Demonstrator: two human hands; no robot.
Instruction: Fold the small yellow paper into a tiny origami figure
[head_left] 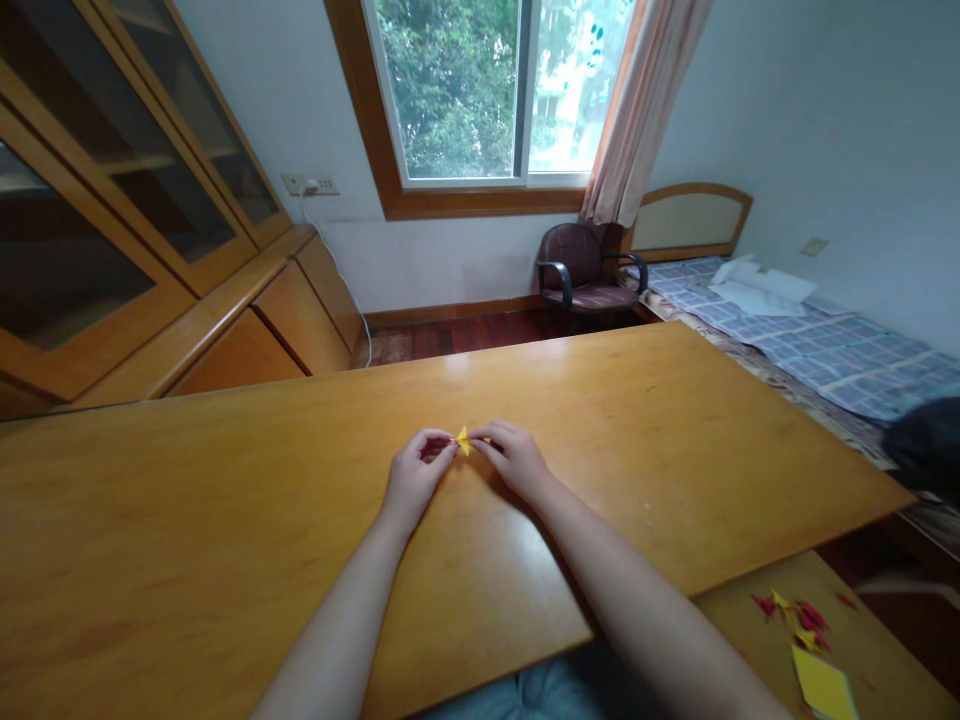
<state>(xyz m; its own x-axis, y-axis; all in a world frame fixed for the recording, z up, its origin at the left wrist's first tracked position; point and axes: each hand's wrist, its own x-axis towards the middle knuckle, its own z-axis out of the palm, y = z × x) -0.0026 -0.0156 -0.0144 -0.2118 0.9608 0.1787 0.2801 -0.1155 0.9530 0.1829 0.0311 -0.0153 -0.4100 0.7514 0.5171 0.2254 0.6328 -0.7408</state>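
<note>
A small yellow folded-paper crane point(464, 440) is held just above the wooden table point(225, 520), its pointed wings spread up and down. My left hand point(421, 470) pinches its left end between thumb and forefinger. On the other side, the fingertips of my right hand point(514, 457) close on its right end. Both forearms reach in from the near edge of the table. The fingertips cover the two ends of the crane.
At lower right, a lower surface point(739, 620) holds several red and yellow folded-paper pieces point(806, 618) and a stack of yellow paper point(823, 683). Beyond the table stand a brown armchair point(577, 265), a bed point(817, 345) and, at left, a wooden cabinet point(247, 340).
</note>
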